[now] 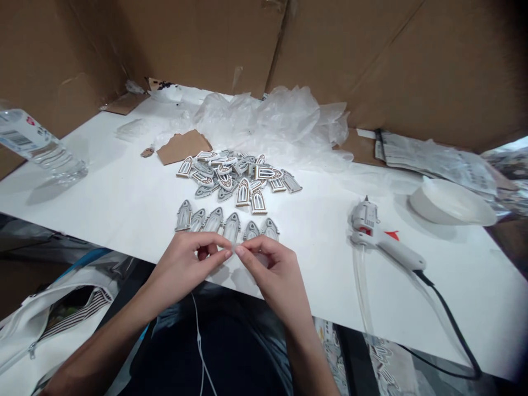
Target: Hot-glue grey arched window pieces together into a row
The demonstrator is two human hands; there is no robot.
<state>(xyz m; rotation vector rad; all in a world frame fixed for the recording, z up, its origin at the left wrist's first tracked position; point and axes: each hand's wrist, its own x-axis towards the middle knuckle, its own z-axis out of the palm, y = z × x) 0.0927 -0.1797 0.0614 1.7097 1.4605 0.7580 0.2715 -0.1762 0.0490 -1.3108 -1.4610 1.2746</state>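
Observation:
My left hand point(192, 267) and my right hand point(277, 269) meet at the fingertips over the front edge of the white table point(325, 275). Thumb and forefinger of each are pinched together on something small and pale, too small to name. Just beyond the fingers, several grey arched window-shaped pieces point(213, 220) lie in a row, backs up; the fingers partly cover some of them. Behind the row is a loose pile of the same pieces, some showing white fronts with brown trim point(243, 192).
A glue gun point(391, 250) lies at right, nozzle away from me, its black cord point(449, 319) running over the front edge. Farther right sits a white bowl point(449, 203). Crumpled clear plastic bags point(272, 121) and torn cardboard point(183, 147) lie behind. A water bottle point(41, 146) is at left.

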